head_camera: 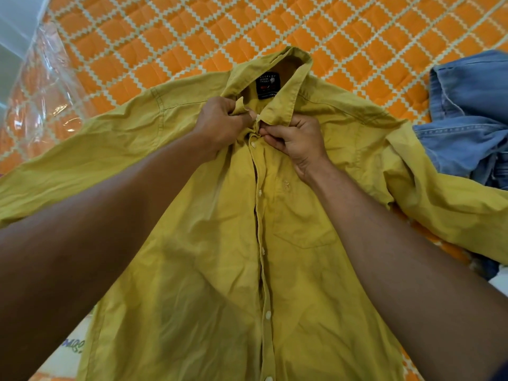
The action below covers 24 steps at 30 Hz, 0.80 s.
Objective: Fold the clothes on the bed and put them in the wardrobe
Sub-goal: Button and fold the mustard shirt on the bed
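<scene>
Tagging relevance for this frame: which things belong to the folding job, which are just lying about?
In the job: yellow shirt, left hand and right hand pinching it at the collar button; denim garment, waiting.
Lying about: clear plastic sheet, orange patterned mattress.

The yellow cotton shirt [302, 270] lies on the orange checked bed cover [192, 37]. The blue denim clothes [472, 119] lie right, under its sleeve.
</scene>
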{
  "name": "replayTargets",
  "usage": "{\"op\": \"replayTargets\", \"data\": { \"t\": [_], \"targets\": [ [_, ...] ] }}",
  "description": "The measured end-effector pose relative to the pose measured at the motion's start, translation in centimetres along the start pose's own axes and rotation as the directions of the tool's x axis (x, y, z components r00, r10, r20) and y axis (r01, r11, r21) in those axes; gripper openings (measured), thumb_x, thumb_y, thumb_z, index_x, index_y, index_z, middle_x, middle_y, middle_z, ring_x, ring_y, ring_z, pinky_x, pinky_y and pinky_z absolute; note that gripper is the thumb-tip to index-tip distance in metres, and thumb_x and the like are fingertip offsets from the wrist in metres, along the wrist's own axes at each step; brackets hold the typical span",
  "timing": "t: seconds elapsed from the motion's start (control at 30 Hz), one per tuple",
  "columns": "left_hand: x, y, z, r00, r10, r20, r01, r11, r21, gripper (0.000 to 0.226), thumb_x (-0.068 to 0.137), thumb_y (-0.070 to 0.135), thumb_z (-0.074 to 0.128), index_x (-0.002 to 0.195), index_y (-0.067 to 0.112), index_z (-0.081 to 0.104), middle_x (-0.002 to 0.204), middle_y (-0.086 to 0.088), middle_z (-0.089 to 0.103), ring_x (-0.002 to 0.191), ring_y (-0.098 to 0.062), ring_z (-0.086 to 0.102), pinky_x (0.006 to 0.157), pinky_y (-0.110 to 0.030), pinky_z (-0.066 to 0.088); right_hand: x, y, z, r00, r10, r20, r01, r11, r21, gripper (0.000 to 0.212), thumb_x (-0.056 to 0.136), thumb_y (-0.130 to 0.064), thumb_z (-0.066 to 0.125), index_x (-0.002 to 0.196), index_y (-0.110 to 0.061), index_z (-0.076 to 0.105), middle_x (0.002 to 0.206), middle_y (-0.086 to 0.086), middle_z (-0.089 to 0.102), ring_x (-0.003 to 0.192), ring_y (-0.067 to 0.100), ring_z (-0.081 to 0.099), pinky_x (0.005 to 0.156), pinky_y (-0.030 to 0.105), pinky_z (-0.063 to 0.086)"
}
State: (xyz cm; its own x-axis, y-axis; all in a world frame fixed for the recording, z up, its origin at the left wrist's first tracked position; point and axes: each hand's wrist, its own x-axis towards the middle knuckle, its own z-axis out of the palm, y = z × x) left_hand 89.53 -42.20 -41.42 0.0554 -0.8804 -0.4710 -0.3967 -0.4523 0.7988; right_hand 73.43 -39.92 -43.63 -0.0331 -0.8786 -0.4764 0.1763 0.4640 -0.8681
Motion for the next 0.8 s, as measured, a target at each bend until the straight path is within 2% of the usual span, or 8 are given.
{"op": "replayTargets", "data": {
  "t": [0.13, 0.27, 0.4, 0.47, 0.57, 0.63, 0.7, 0.8],
  "targets": [
    [0.3, 0.6, -0.5, 0.997, -0.033, 0.069, 0.03, 0.999, 0.045, 0.019, 0.089, 0.031, 0.076, 0.093, 0.013, 0.077, 0.08, 0.0, 0.072, 0.069, -0.012, 0.063, 0.071, -0.032, 0.056, 0.3, 0.4, 0.3, 0.998, -0.051, -0.029, 0.049, 0.997, -0.055, 0.004, 0.084, -0.002, 0.08, 0.083, -0.004, 0.076, 0.074, 0.008, 0.074, 0.068, 0.011, 0.071, 0.067, 0.02, 0.06],
    [0.9, 1.0, -1.1, 0.992, -0.068, 0.106, 0.055, 0.991, 0.126, 0.029, 0.089, 0.034, 0.076, 0.091, 0.005, 0.073, 0.073, -0.003, 0.063, 0.062, -0.014, 0.055, 0.064, -0.032, 0.049, 0.5, 0.8, 0.8, 0.991, -0.1, -0.087, 0.088, 0.987, -0.131, 0.014, 0.078, -0.011, 0.087, 0.085, -0.002, 0.078, 0.074, 0.011, 0.075, 0.065, 0.012, 0.069, 0.059, 0.02, 0.056],
    [1.0, 1.6, -0.6, 0.991, -0.065, 0.119, 0.037, 0.975, 0.22, 0.029, 0.092, 0.035, 0.072, 0.099, 0.007, 0.072, 0.09, -0.006, 0.069, 0.078, -0.02, 0.063, 0.071, -0.035, 0.053, 0.4, 1.2, 0.6, 0.988, -0.14, -0.067, 0.13, 0.982, -0.137, 0.016, 0.077, -0.012, 0.088, 0.088, -0.005, 0.08, 0.084, 0.02, 0.076, 0.073, 0.023, 0.069, 0.071, 0.039, 0.058],
    [1.0, 1.6, -0.6, 0.99, -0.077, 0.12, 0.049, 0.975, 0.219, 0.026, 0.092, 0.033, 0.071, 0.103, 0.01, 0.072, 0.099, -0.007, 0.072, 0.087, -0.024, 0.067, 0.078, -0.039, 0.057, 0.4, 1.2, 0.5, 0.985, -0.16, -0.06, 0.15, 0.978, -0.143, 0.016, 0.078, -0.01, 0.087, 0.092, -0.005, 0.08, 0.085, 0.021, 0.076, 0.074, 0.024, 0.068, 0.07, 0.039, 0.056],
    [1.0, 1.4, -0.3, 0.993, -0.077, 0.088, 0.06, 0.982, 0.179, 0.021, 0.089, 0.029, 0.073, 0.096, 0.01, 0.073, 0.086, -0.004, 0.069, 0.077, -0.02, 0.063, 0.07, -0.034, 0.054, 0.5, 1.3, 0.6, 0.981, -0.184, -0.056, 0.174, 0.972, -0.157, 0.015, 0.078, -0.007, 0.086, 0.092, -0.007, 0.08, 0.082, 0.02, 0.076, 0.073, 0.026, 0.067, 0.068, 0.04, 0.054],
    [0.5, 0.9, 0.2, 1.0, 0.029, 0.01, -0.03, 0.975, 0.219, 0.013, 0.089, 0.027, 0.072, 0.087, 0.015, 0.071, 0.079, 0.001, 0.064, 0.073, -0.016, 0.059, 0.066, -0.031, 0.048, 0.6, 1.5, 0.6, 0.978, -0.201, -0.052, 0.189, 0.965, -0.181, 0.013, 0.077, -0.006, 0.086, 0.087, -0.008, 0.08, 0.08, 0.022, 0.075, 0.071, 0.028, 0.067, 0.067, 0.044, 0.055],
    [-0.2, 0.3, 0.5, 0.979, 0.196, -0.053, -0.176, 0.949, 0.261, 0.008, 0.088, 0.023, 0.07, 0.094, 0.018, 0.069, 0.086, 0.005, 0.064, 0.083, -0.016, 0.06, 0.071, -0.031, 0.047, 0.6, 1.7, 0.6, 0.976, -0.21, -0.055, 0.196, 0.962, -0.192, 0.012, 0.076, -0.005, 0.086, 0.085, -0.008, 0.079, 0.079, 0.022, 0.074, 0.068, 0.025, 0.066, 0.066, 0.044, 0.055],
    [-0.3, -0.7, 0.8, 0.932, 0.325, -0.161, -0.299, 0.939, 0.168, 0.028, 0.077, 0.02, 0.075, 0.104, 0.021, 0.066, 0.097, 0.009, 0.063, 0.09, -0.013, 0.061, 0.079, -0.036, 0.054, 0.6, 1.7, 0.6, 0.973, -0.225, -0.053, 0.211, 0.956, -0.202, 0.013, 0.076, -0.005, 0.087, 0.086, -0.009, 0.079, 0.075, 0.014, 0.075, 0.064, 0.017, 0.066, 0.063, 0.037, 0.055]
  ]
}}
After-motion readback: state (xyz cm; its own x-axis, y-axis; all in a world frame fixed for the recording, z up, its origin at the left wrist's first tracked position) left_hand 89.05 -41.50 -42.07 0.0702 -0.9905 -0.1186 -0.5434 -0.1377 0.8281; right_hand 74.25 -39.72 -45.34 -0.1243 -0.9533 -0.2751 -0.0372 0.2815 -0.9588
